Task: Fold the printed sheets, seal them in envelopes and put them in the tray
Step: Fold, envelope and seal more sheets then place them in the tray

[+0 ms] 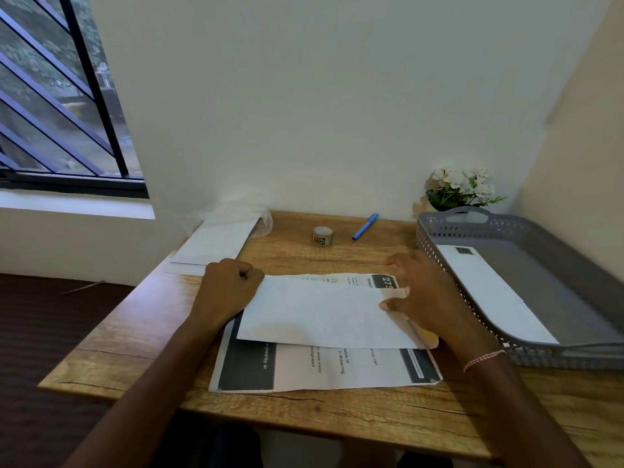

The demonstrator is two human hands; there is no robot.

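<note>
The left hand [229,285] is clenched in a fist, knuckles down at the left edge of a blank white paper [320,315]. The right hand [422,292] lays its thumb on the paper's right end; whether it pinches, I cannot tell. Printed sheets [337,366] lie beneath on the bench [135,349]. The grey tray [435,238], just right, holds an envelope [489,288].

Hands [229,286] [426,292] on sheet [317,315] — seemingly half-folded
</note>
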